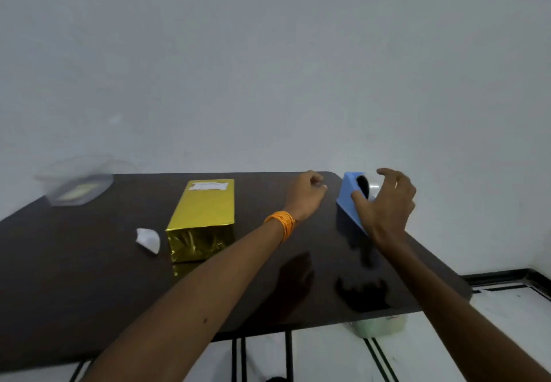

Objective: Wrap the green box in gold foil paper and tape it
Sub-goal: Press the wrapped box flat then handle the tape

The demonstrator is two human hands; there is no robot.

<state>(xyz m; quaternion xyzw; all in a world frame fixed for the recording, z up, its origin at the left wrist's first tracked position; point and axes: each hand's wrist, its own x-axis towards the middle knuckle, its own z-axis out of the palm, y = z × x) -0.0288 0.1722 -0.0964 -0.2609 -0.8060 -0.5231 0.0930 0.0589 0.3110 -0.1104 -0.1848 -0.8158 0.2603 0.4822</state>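
We find the box (205, 211) lying flat on the surface (89, 277), left of centre, its long side running away from us. Every face we can see is covered in gold foil (196, 244) and no green shows. The near end is folded shut but creased, and a pale strip (210, 186) crosses the top at the far end; we cannot tell whether it is tape or a label. In our judgement the wrapping is largely done and the taping of the seams and ends is what remains, though the underside and far end are hidden from us. Both hands are at the blue dispenser (347, 199), which stands near the far right corner. The right hand (387, 202) is spread, with the thumb against the blue face and the fingers arched over the roll (374, 186), not closed round it. The left hand (307, 195) is just beside the dispenser with its fingers curled in; a pale spot shows at the fingertips, and we cannot tell whether it pinches a tape end. The dispenser stands close to the right edge and the far edge, so a careless pull could push it off. The box is well in from every edge. Between box and dispenser there is bare surface, crossed only by the left forearm. A white scrap (148, 240) lies just beside the box on its left, and a clear tub (74, 184) sits at the far left corner.
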